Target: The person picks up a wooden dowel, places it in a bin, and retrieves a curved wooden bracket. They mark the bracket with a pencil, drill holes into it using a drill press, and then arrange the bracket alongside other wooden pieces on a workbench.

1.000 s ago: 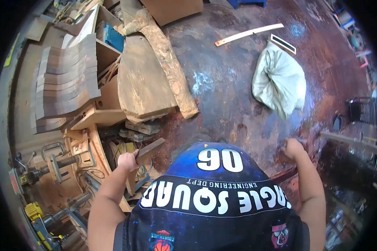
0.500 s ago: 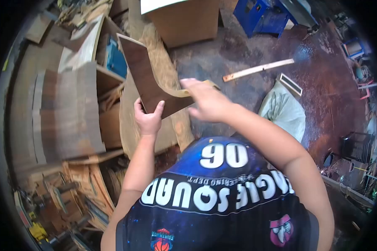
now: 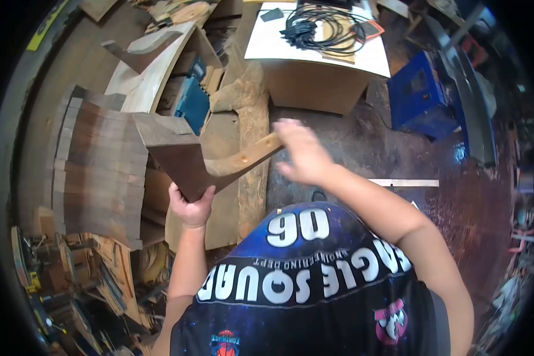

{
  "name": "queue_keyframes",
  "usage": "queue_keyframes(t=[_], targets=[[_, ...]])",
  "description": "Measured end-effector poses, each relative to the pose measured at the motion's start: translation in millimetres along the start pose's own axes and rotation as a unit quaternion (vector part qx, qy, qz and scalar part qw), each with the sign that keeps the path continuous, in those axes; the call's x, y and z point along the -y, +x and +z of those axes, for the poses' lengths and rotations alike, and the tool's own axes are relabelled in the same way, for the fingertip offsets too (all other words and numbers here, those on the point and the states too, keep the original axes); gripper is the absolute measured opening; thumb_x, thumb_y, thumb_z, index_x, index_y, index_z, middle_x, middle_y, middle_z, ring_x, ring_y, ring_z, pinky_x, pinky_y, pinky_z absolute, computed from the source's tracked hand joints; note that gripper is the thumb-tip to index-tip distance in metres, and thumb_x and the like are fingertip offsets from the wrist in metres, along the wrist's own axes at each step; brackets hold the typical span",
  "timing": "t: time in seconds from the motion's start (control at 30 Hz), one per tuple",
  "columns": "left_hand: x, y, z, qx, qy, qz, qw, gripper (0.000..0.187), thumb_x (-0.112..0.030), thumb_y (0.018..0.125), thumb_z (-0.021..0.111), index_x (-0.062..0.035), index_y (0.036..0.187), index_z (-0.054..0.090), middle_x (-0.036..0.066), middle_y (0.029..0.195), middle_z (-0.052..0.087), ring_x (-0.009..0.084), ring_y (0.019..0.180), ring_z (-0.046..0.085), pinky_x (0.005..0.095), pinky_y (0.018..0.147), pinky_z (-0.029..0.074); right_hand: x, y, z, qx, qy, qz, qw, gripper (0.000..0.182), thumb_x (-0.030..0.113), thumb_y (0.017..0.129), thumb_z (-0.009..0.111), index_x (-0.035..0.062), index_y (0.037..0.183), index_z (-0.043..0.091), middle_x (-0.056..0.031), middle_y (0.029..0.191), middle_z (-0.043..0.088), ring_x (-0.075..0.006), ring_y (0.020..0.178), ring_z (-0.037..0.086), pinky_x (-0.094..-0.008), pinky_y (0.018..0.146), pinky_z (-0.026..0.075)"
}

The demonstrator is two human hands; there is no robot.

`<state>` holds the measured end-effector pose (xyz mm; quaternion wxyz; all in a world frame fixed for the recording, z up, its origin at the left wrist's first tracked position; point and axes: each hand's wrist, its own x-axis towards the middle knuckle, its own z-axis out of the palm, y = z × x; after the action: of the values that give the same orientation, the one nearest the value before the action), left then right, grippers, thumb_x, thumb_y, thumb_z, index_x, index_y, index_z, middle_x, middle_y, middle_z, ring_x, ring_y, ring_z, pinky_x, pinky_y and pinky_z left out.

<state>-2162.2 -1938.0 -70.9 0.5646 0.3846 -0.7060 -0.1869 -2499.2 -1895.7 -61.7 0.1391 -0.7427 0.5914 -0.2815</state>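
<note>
My left hand (image 3: pixel 191 207) grips the lower corner of a curved wooden bracket (image 3: pixel 178 163), thumb on its near side. The bracket has a dark brown flat face and a paler curved edge with small round marks, and its longer arm points to the right. At the tip of that arm is my right hand (image 3: pixel 305 155), palm turned toward it, fingers stretched and thumb apart, slightly blurred. A wooden bench slab (image 3: pixel 219 219) with a rough, bark-like edge lies beneath the bracket.
Curved slatted wood panels (image 3: pixel 101 172) stand at the left. A similar bracket (image 3: pixel 141 57) rests on a pale curved board behind, near a teal case (image 3: pixel 191 105). Black cable coils (image 3: pixel 326 32) lie on a white-topped box (image 3: pixel 314 89). A blue machine (image 3: pixel 421 95) stands at right.
The view has shifted, bringing the cable coils into sight. The bracket has tilted so its curved edge shows more, and my right hand has moved off that edge to the arm's tip.
</note>
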Motion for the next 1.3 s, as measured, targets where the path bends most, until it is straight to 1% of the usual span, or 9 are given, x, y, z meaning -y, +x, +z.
queue_keyframes(t=[0.13, 0.2, 0.23, 0.3, 0.37, 0.47, 0.83, 0.97, 1.3], targets=[[-5, 31, 29, -0.055, 0.071, -0.024, 0.996, 0.067, -0.015, 0.076, 0.097, 0.0013, 0.130, 0.061, 0.010, 0.118, 0.069, 0.0209, 0.106, 0.068, 0.0352, 0.094, 0.055, -1, 86, 22, 0.072, 0.067, -0.292, 0.951, 0.099, 0.025, 0.074, 0.086, -0.0011, 0.157, 0.040, -0.0256, 0.159, 0.046, -0.0413, 0.150, 0.042, -0.0512, 0.126, 0.032], [2, 39, 19, -0.062, 0.129, -0.050, 0.988, 0.067, -0.010, 0.074, 0.096, 0.0010, 0.130, 0.061, 0.009, 0.116, 0.070, 0.0201, 0.106, 0.068, 0.0354, 0.095, 0.055, -63, 137, 15, 0.181, -0.021, -0.167, 0.969, 0.096, 0.032, 0.076, 0.086, 0.0005, 0.157, 0.043, -0.0242, 0.159, 0.048, -0.0424, 0.149, 0.044, -0.0523, 0.124, 0.036], [16, 42, 6, -0.060, 0.173, -0.051, 0.982, 0.067, -0.008, 0.074, 0.095, 0.0009, 0.131, 0.061, 0.009, 0.115, 0.070, 0.0196, 0.106, 0.068, 0.0355, 0.095, 0.056, -81, 170, 2, 0.385, -0.159, -0.044, 0.908, 0.097, 0.035, 0.076, 0.087, 0.0010, 0.157, 0.044, -0.0240, 0.158, 0.050, -0.0425, 0.148, 0.045, -0.0521, 0.123, 0.037], [34, 52, -8, -0.077, 0.173, -0.070, 0.979, 0.069, -0.007, 0.066, 0.098, 0.0000, 0.125, 0.064, 0.009, 0.110, 0.073, 0.0192, 0.102, 0.070, 0.0349, 0.090, 0.057, -131, 204, 2, 0.436, -0.262, 0.045, 0.860, 0.099, 0.041, 0.076, 0.088, 0.0007, 0.156, 0.045, -0.0246, 0.155, 0.053, -0.0430, 0.146, 0.047, -0.0523, 0.121, 0.038], [48, 68, -11, -0.090, 0.114, -0.118, 0.982, 0.068, -0.005, 0.067, 0.097, 0.0001, 0.126, 0.063, 0.009, 0.113, 0.073, 0.0181, 0.103, 0.070, 0.0342, 0.092, 0.057, -147, 222, 23, 0.285, -0.134, -0.056, 0.947, 0.102, 0.044, 0.076, 0.089, -0.0005, 0.156, 0.044, -0.0260, 0.154, 0.054, -0.0439, 0.146, 0.048, -0.0524, 0.122, 0.038], [79, 98, 11, -0.106, 0.005, -0.173, 0.979, 0.067, -0.007, 0.070, 0.097, 0.0009, 0.127, 0.063, 0.008, 0.117, 0.073, 0.0169, 0.103, 0.071, 0.0340, 0.094, 0.058, -98, 258, 27, 0.200, 0.023, -0.225, 0.953, 0.095, 0.043, 0.076, 0.089, 0.0023, 0.153, 0.050, -0.0252, 0.153, 0.055, -0.0452, 0.146, 0.047, -0.0504, 0.123, 0.038], [212, 237, 57, -0.149, 0.037, -0.148, 0.977, 0.085, -0.051, 0.073, 0.098, 0.0015, 0.130, 0.062, 0.007, 0.115, 0.075, 0.0177, 0.101, 0.071, 0.0356, 0.091, 0.058, -97, 462, 56, 0.203, 0.018, -0.280, 0.938, 0.054, 0.051, 0.085, 0.081, 0.0099, 0.119, 0.070, -0.0153, 0.110, 0.073, -0.0374, 0.109, 0.069, -0.0488, 0.095, 0.055], [255, 315, 62, -0.121, 0.282, -0.185, 0.934, 0.054, -0.026, 0.088, 0.085, -0.0016, 0.131, 0.063, 0.019, 0.121, 0.070, 0.0369, 0.114, 0.069, 0.0446, 0.100, 0.054, -104, 582, 88, 0.197, 0.010, -0.293, 0.936, 0.048, 0.043, 0.085, 0.083, 0.0100, 0.117, 0.069, -0.0140, 0.110, 0.072, -0.0359, 0.110, 0.069, -0.0480, 0.096, 0.055], [311, 349, 88, -0.212, 0.346, -0.370, 0.836, 0.066, -0.020, 0.097, 0.075, 0.0013, 0.154, 0.050, 0.026, 0.145, 0.061, 0.0375, 0.137, 0.058, 0.0441, 0.116, 0.045, -45, 710, 235, 0.230, -0.058, -0.241, 0.941, 0.038, 0.033, 0.091, 0.077, 0.0065, 0.116, 0.066, -0.0124, 0.114, 0.070, -0.0313, 0.111, 0.069, -0.0467, 0.093, 0.058]])
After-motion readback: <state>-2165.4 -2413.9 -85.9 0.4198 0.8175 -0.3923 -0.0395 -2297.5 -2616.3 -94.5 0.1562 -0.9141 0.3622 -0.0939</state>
